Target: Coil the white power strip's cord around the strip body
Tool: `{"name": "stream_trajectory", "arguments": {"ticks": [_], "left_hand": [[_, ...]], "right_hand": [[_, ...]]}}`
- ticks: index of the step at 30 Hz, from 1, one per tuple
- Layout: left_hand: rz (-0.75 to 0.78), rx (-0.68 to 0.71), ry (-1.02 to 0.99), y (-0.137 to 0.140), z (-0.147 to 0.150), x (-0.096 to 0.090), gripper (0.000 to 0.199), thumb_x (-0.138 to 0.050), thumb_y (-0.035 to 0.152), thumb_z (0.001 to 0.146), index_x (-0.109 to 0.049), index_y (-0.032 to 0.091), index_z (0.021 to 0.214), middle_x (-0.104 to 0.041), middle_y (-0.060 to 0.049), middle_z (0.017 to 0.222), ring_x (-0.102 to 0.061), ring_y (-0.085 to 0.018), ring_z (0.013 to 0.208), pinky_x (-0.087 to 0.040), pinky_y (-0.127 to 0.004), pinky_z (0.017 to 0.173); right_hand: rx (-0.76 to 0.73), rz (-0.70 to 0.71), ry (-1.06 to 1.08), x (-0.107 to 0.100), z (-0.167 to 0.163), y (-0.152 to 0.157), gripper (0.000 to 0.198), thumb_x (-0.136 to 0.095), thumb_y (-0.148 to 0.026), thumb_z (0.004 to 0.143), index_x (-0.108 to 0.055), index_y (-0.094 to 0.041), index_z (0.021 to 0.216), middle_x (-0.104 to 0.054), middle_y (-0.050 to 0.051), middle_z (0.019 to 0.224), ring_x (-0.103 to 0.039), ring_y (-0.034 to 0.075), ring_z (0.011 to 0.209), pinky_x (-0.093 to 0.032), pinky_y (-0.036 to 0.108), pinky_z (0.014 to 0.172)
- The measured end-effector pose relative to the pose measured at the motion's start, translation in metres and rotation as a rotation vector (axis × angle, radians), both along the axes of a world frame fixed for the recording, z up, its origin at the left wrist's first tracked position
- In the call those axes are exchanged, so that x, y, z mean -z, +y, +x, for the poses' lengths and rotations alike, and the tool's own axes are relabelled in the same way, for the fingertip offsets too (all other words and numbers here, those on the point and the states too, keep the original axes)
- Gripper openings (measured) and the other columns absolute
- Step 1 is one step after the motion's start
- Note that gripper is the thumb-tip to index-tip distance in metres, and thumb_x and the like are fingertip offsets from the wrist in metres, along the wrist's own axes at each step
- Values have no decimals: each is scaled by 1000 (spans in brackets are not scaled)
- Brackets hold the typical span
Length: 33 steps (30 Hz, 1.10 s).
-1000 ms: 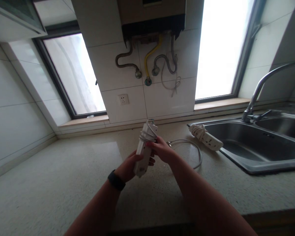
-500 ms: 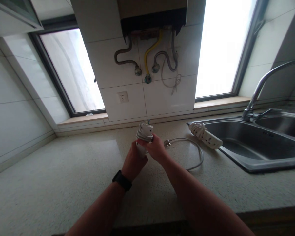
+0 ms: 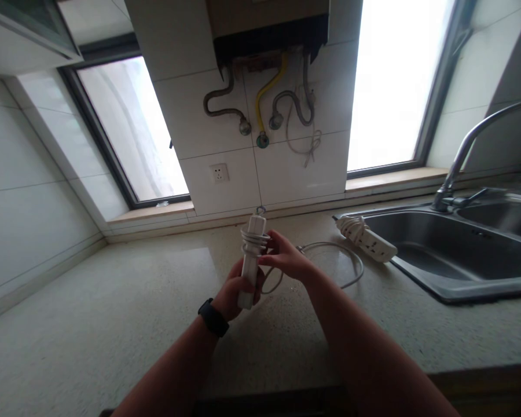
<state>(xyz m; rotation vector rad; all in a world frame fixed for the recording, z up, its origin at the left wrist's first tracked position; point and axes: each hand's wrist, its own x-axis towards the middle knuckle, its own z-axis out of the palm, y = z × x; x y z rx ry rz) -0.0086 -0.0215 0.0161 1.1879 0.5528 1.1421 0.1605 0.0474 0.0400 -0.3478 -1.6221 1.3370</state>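
The left hand grips the lower part of a white power strip, its fingers closed around the body and its thumb laid across the near face. The strip is held above the countertop, with its long axis pointing away from the person and its far end toward the tiled wall. Several turns of white cord encircle the upper half of the strip. A small loop projects past the far end.

The right hand is positioned at the right side of the strip, beside the cord turns. Its fingers are partly bent; whether they pinch the cord cannot be determined. A slack length of cable curves over the countertop to the right of this hand.

A 2nd power strip, with a cord wrapped around its far half, lies at the left edge of the steel sink, sockets visible. The sink has 2 bowls and 1 curved faucet. A dark wristband encircles the left wrist. 1 wall outlet is located above the countertop, left of the held strip.
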Motion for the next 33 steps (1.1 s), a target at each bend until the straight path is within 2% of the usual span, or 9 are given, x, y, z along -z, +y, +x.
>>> {"name": "stream_trajectory", "arguments": {"ticks": [2,5,8,11,14,19,28,31,33], "left_hand": [[-11,91,-52,-1,1,1,40,-59,15,56,-56,18,96,-54,1,74,-50,-10,46,-39,-21,38],[-48,200,-119,-2,0,2,47,-58,18,55,-58,16,102,-53,1,74,-51,-10,47,-40,-21,38],[-49,233,-149,-1,-1,2,53,-58,19,55,-58,15,108,-53,0,74,-51,-10,48,-41,-21,39],[-9,120,-125,0,-2,1,54,-58,18,57,-57,17,111,-53,1,76,-51,-10,49,-41,-21,40],[-23,-54,-73,2,-1,0,53,-60,18,61,-55,19,114,-54,1,79,-52,-10,51,-41,-22,42],[-56,-274,46,5,1,0,48,-62,17,63,-56,20,111,-55,2,80,-51,-10,54,-41,-21,46],[66,-609,115,9,5,0,28,-68,15,61,-60,17,88,-52,3,75,-48,-10,62,-38,-21,54],[28,-540,78,7,4,0,30,-66,15,62,-58,18,91,-52,3,76,-47,-9,56,-37,-21,50],[-11,-412,11,5,4,0,41,-63,16,62,-58,20,102,-54,3,78,-48,-9,53,-38,-22,47]], "right_hand": [[-49,-41,43,-2,1,-2,58,-93,-33,58,-50,-19,94,-64,2,90,-64,16,80,-52,27,70],[-99,-63,88,-4,3,-5,58,-92,-34,60,-47,-21,94,-64,0,84,-63,15,69,-51,27,62],[-77,-39,85,-5,4,-4,59,-92,-38,61,-46,-22,94,-63,-2,75,-60,14,62,-48,27,58],[108,31,58,-5,6,1,56,-91,-40,62,-51,-21,97,-55,-7,64,-50,10,55,-39,23,53],[369,120,64,-6,8,5,51,-91,-44,61,-52,-21,85,-47,-8,60,-38,9,53,-29,22,49],[696,269,18,-6,10,6,52,-88,-52,63,-47,-20,64,-38,-6,59,-31,10,56,-26,25,51],[947,535,-120,-13,8,-13,45,-81,-55,74,-53,-21,64,-49,-2,58,-39,13,54,-34,28,56],[931,497,-102,-12,6,-12,47,-79,-57,76,-52,-21,64,-47,-3,57,-37,12,53,-33,27,55],[817,416,-101,-8,3,-8,47,-79,-57,74,-50,-21,65,-44,-4,56,-35,11,53,-30,27,52]]}}
